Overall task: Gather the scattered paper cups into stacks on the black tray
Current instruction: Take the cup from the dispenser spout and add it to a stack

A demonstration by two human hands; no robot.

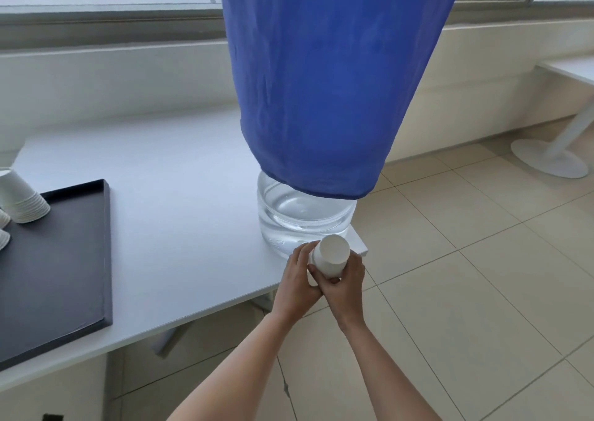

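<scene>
Here both hands meet over the near right corner of the white surface (180,227). The left hand (297,280) and right hand (347,287) are each curled round a short nest of white paper cups (331,258), whose base is tipped up toward the camera. How many cups are nested I cannot tell.

The step in hand looks like seating one cup into another. It would go best with the rims kept square and a light squeeze, since thin paper walls buckle easily. Once nested, one hand should be enough to carry them.

The black tray (64,276) lies well apart to the left. A tall inverted cup stack (22,202) stands at its far left corner, with more cup rims (4,237) cut off by the frame edge.

A clear water jug (302,224) under a blue cloth (328,83) stands just beyond the hands and could catch an elbow or a cup. The hands hover at the surface's edge, so a dropped cup would likely land on the tiled floor (466,292).
</scene>
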